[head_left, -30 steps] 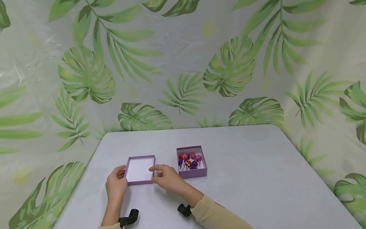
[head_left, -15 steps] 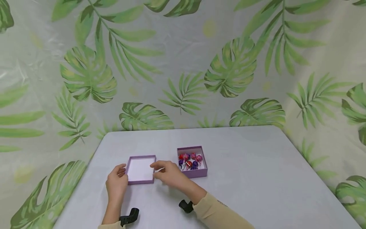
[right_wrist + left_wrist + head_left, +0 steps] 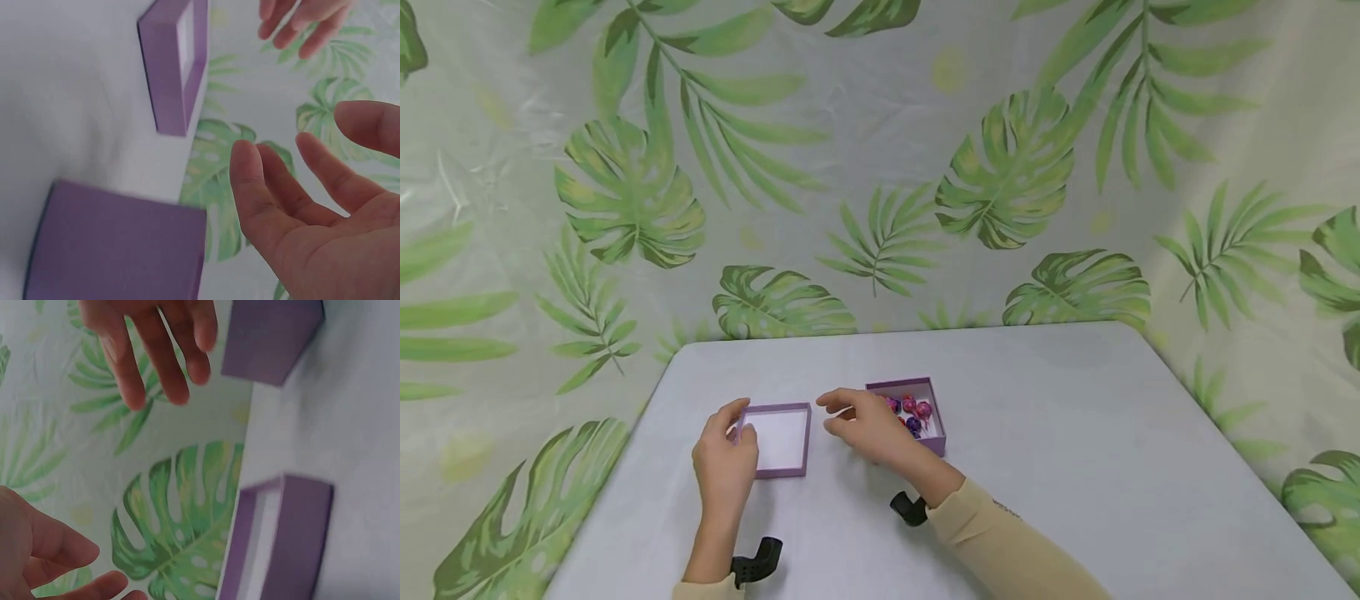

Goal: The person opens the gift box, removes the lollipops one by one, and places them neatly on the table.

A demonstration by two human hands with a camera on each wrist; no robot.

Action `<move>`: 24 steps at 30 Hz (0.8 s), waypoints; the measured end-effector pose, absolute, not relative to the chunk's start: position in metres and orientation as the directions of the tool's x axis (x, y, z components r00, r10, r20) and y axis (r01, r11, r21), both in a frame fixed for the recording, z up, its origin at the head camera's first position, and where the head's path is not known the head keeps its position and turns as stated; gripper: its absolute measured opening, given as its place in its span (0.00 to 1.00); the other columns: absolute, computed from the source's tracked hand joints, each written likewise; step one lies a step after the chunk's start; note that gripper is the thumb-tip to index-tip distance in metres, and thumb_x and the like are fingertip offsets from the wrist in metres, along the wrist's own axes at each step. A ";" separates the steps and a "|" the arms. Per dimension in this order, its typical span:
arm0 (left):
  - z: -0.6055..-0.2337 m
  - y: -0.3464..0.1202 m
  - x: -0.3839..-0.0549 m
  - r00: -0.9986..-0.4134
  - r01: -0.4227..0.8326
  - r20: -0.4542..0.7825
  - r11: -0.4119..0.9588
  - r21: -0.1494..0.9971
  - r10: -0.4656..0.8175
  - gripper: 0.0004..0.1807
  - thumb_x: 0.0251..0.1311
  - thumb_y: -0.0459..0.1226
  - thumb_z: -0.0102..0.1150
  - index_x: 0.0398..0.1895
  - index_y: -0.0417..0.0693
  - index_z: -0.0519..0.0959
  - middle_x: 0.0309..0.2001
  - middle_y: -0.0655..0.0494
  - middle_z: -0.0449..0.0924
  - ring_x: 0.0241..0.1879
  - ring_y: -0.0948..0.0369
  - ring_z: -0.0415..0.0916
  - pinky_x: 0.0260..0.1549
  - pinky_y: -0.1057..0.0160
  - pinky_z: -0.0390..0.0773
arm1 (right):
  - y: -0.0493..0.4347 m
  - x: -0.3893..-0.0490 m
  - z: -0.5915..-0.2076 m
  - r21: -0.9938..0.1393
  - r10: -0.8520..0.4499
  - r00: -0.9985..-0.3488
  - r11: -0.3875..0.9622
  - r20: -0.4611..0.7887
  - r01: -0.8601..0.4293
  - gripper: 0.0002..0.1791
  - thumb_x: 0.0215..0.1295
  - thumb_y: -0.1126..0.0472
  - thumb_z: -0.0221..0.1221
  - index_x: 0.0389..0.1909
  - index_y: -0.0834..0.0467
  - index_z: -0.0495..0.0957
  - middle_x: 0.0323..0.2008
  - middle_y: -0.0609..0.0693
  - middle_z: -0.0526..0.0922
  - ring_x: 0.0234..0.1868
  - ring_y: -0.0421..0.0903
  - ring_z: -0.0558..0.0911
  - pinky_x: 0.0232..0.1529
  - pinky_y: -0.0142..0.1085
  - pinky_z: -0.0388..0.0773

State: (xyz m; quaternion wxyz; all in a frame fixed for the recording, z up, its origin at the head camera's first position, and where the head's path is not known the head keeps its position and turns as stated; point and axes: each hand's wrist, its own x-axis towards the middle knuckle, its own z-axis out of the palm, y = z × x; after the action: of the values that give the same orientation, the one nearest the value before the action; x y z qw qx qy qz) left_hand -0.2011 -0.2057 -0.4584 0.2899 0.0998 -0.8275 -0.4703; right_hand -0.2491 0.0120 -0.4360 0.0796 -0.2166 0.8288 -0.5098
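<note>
A shallow purple box lid (image 3: 781,472) lies open side up on the table, its inside white. To its right sits a deeper purple box (image 3: 931,442) with several wrapped lollipops (image 3: 922,410) in it. Over the lid's left edge hovers my left hand (image 3: 726,454), fingers loosely bent and apart from the lid in the left wrist view. My right hand (image 3: 874,427) hangs in the air in front of the box and hides its left part. Its fingers (image 3: 250,181) are relaxed and hold nothing.
The table (image 3: 1037,467) has a white cover. A leaf-patterned curtain (image 3: 880,167) hangs behind its back edge. Black wrist cameras sit on both wrists, the left one (image 3: 758,561) and the right one (image 3: 910,508).
My left hand has risen from the lid's left side and shifted slightly right. The right hand has lifted away from the lid's right edge toward the lollipop box. Lid and box stay in place.
</note>
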 end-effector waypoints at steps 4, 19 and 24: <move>-0.451 -0.186 -0.199 -0.864 0.124 0.328 0.470 0.874 -0.382 0.18 0.64 0.26 0.56 0.56 0.44 0.82 0.54 0.48 0.82 0.57 0.51 0.78 0.55 0.52 0.80 | 0.025 -0.254 -0.434 -0.872 -0.425 -0.898 0.390 0.114 -0.295 0.17 0.69 0.60 0.60 0.57 0.49 0.81 0.52 0.46 0.83 0.49 0.48 0.82 0.42 0.38 0.82; -0.469 -0.119 -0.198 -0.963 0.082 0.116 0.145 0.986 -0.243 0.21 0.65 0.26 0.58 0.58 0.51 0.82 0.50 0.49 0.82 0.54 0.52 0.80 0.49 0.61 0.82 | 0.065 -0.268 -0.450 -0.845 -0.283 -0.948 0.463 0.144 -0.266 0.19 0.68 0.61 0.61 0.60 0.53 0.80 0.51 0.53 0.84 0.49 0.49 0.83 0.48 0.46 0.82; -0.478 -0.103 -0.203 -0.977 0.062 0.057 -0.016 0.998 -0.206 0.24 0.66 0.27 0.58 0.64 0.48 0.78 0.55 0.44 0.79 0.58 0.47 0.77 0.50 0.60 0.82 | 0.071 -0.269 -0.454 -0.820 -0.247 -0.957 0.509 0.154 -0.263 0.20 0.66 0.62 0.63 0.59 0.54 0.81 0.52 0.53 0.85 0.48 0.48 0.84 0.44 0.44 0.83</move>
State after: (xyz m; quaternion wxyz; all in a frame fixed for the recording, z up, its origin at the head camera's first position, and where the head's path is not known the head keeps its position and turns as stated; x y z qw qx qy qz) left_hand -0.2028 -0.1033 -0.4783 0.0940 0.0517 -0.6950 -0.7110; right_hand -0.2686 0.0713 -0.4542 -0.0087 -0.1467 0.8686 -0.4732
